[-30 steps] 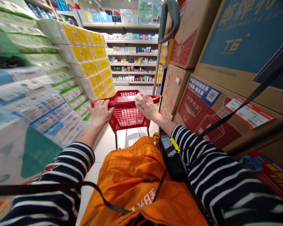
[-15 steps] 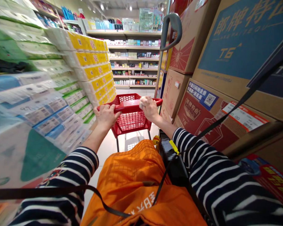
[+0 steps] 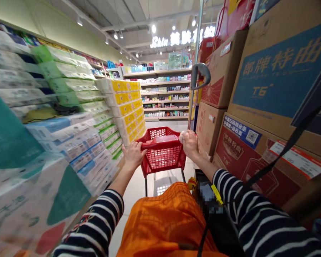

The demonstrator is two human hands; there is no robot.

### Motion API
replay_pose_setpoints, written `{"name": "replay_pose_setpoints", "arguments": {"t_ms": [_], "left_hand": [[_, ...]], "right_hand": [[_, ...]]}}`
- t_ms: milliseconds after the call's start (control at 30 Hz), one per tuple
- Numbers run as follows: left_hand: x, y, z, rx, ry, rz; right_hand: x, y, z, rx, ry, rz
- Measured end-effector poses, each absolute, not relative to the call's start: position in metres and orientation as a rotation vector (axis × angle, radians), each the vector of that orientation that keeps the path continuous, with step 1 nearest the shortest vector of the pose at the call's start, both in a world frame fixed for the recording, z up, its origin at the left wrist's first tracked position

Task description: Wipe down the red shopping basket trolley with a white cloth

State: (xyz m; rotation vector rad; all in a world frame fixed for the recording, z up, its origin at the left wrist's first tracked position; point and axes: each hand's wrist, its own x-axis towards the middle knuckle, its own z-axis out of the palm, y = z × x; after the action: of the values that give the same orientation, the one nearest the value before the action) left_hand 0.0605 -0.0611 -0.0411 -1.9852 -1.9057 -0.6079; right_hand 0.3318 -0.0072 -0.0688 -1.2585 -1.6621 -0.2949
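A red plastic shopping cart with lattice walls stands in front of me, its inside only partly visible. My left hand is closed round the left end of its red handle, thumb on the near side. At the right end, my right hand is closed on the same handle. Something white and crumpled, perhaps tissue or thin plastic, shows at the right hand's fingers; what it is I cannot make out.
Brown and red cartons tower close on the right, with a grey hooked handle on a metal pole beyond. Tissue packs line the left side. Shelves of small goods cross the far end. Orange fabric covers my front.
The view has tilted upward, showing more ceiling and a lit sign. Cart and hands appear lower and farther right. My right hand sits nearer the handle's right end.
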Motion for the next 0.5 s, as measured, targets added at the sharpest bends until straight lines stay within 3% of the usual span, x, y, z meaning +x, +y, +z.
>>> {"name": "replay_pose_setpoints", "arguments": {"t_ms": [233, 500], "left_hand": [[0.064, -0.070, -0.036, -1.983, -1.871, -0.569], [0.087, -0.087, -0.027, -2.033, -1.842, -0.583]], "right_hand": [[0.260, -0.032, -0.066, -0.943, -1.959, -0.389], [0.290, -0.024, -0.066, -0.867, -1.980, -0.388]]}}
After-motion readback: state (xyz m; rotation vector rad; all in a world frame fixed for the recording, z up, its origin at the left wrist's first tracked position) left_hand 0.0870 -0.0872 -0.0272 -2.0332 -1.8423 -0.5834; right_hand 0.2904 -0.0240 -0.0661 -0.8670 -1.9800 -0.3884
